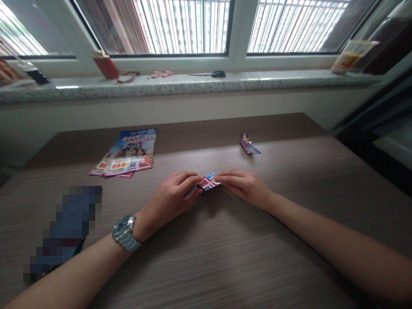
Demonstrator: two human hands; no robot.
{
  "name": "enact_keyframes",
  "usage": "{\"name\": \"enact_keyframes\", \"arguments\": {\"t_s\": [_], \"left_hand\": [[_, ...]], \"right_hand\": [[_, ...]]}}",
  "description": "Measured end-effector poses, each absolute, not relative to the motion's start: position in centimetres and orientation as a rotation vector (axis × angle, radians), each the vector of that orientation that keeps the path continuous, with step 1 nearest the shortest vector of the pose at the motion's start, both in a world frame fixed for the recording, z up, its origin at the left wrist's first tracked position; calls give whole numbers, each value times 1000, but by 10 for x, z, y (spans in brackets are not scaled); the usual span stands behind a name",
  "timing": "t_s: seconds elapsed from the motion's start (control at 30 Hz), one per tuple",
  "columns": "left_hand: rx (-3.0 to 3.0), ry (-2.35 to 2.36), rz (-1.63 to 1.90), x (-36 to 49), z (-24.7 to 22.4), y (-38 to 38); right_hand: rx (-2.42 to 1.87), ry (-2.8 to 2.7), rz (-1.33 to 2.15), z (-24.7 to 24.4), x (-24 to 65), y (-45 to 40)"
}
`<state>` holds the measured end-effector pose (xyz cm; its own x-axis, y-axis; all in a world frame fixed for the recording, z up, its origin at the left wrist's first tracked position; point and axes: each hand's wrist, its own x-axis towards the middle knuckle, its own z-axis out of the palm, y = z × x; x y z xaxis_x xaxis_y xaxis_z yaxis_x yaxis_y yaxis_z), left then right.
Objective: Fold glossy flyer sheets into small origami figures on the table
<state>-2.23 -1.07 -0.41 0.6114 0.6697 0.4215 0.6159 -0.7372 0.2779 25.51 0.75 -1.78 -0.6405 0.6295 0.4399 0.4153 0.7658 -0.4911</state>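
Between my two hands is a small folded piece of printed paper (209,182), red and blue with a glossy look. My left hand (175,191), with a metal watch (126,233) on its wrist, pinches the paper's left end between thumb and fingers. From the other side, the fingers of my right hand (243,184) close on its right edge; my right thumb is mostly hidden. Farther back on the table stands another folded paper piece (247,144), bent into an angled shape. A stack of colourful flyers (131,152) lies at the back left.
A pixelated dark blue object (69,227) lies on the wooden table (199,266) beside my left forearm. Along the granite windowsill (180,86) are scissors (218,74), pink pieces (162,74), a red container (107,66) and a plastic bag (350,58).
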Motion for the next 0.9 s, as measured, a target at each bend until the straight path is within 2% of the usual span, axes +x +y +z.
{"name": "enact_keyframes", "arguments": {"t_s": [0.43,0.67,0.9], "left_hand": [[2585,1155,1086,-23,-5,-14],[2592,1113,998,-21,-3,-11],[2761,1069,796,-22,-5,-11]], "right_hand": [[-821,-2010,648,-25,247,7],[-989,-1982,716,-25,247,8],[-1064,-2063,565,-19,245,10]]}}
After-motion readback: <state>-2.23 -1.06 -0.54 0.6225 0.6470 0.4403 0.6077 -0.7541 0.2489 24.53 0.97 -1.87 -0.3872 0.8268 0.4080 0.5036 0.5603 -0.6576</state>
